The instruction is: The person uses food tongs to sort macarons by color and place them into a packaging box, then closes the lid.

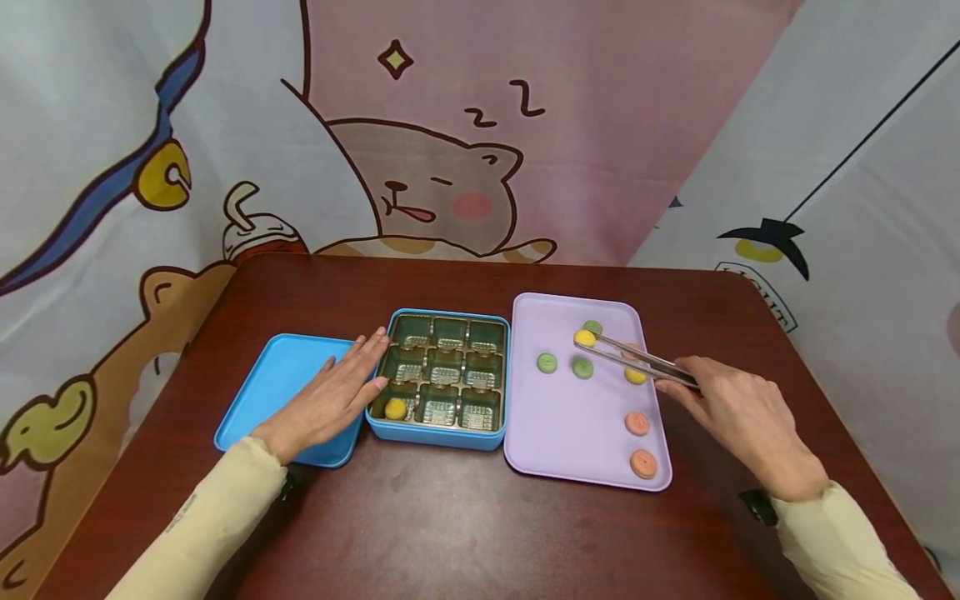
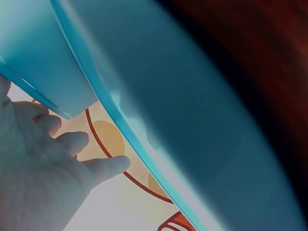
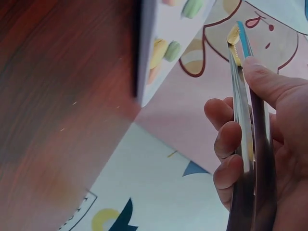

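Note:
My right hand [image 1: 742, 410] grips metal tongs [image 1: 663, 367] above the lilac tray. A yellow macaron [image 1: 584, 337] is at the tongs' tips, raised over the tray [image 1: 562, 433]; the right wrist view also shows the tongs [image 3: 262, 159] with a yellow piece at their end. With fingers outstretched, my left hand [image 1: 330, 402] lies along the left side of the blue box [image 1: 438, 435], its fingertips at the rim. Inside the box, a gold divided insert [image 1: 442, 367] has one yellow macaron [image 1: 395, 408] in its front-left compartment.
Green macarons [image 1: 547, 362] lie toward the tray's back and middle. Pink macarons [image 1: 642, 463] and another yellow macaron [image 1: 635, 377] sit along its right side, partly behind the tongs. A blue lid [image 1: 266, 400] lies left of the box, under my left forearm and hand.

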